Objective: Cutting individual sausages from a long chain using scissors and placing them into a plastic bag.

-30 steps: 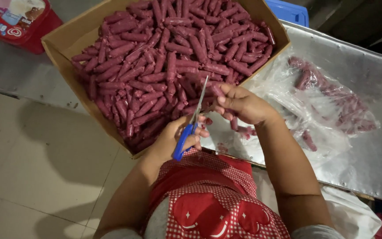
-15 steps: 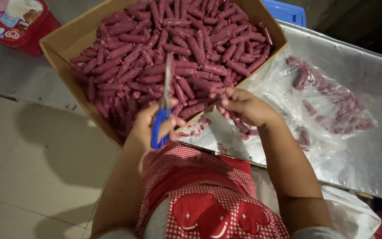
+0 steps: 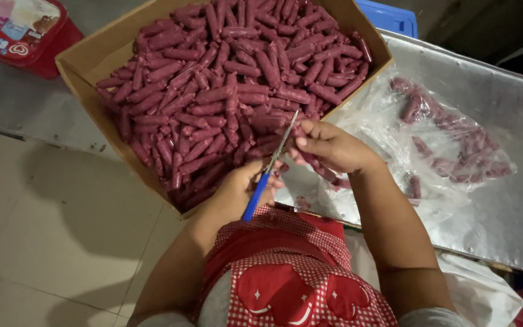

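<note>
Frame centre: left hand fingers clamped on blue-handled scissors; right hand fingers pinch a sausage link beside the sausage box.

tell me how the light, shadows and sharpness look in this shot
Head view: dim, warm light; the cardboard box of red sausages and the left hand with blue-handled scissors are fairly sharp. The box casts a soft shadow on the pale tiled floor. Dull glare sits on the steel table and the clear plastic bag; corners fall dark. The right hand shows no motion blur.
</note>
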